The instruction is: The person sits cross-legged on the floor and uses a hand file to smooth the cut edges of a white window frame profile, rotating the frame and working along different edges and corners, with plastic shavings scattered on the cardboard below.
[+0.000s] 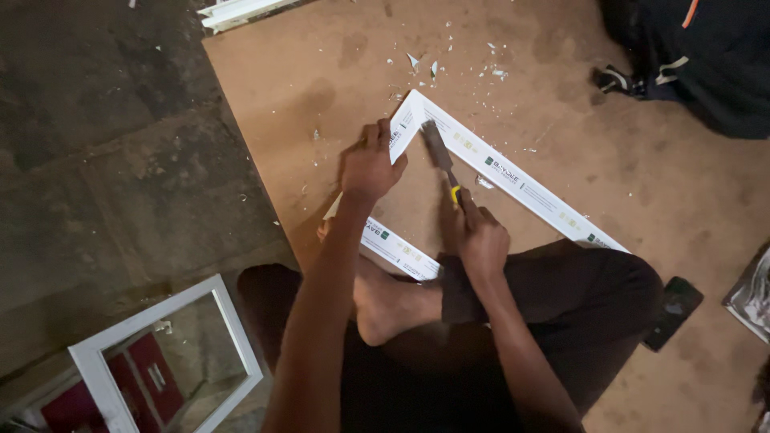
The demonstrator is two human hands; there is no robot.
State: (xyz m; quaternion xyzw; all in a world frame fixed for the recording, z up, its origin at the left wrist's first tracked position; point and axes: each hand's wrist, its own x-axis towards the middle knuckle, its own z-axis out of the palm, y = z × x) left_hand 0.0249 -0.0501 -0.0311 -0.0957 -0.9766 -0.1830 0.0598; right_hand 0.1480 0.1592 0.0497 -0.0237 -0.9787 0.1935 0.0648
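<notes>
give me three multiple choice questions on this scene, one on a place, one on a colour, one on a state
1. Where does the blade of the chisel rest?
A. at the inner corner of the white plastic frame
B. on the mirror
C. on the dark bag

2. What colour is the frame of the rectangular mirror at lower left?
A. black
B. white
C. green

3. What is the left hand doing?
A. lying flat and empty on the board
B. lifting a phone
C. gripping the frame near its corner

Answers:
1 A, the blade tip sits just inside the corner joint, amid white chips on the brown board.
2 B, its border is plain white.
3 C, its fingers curl over the frame's left limb, while the right hand is closed on the chisel handle.
</notes>
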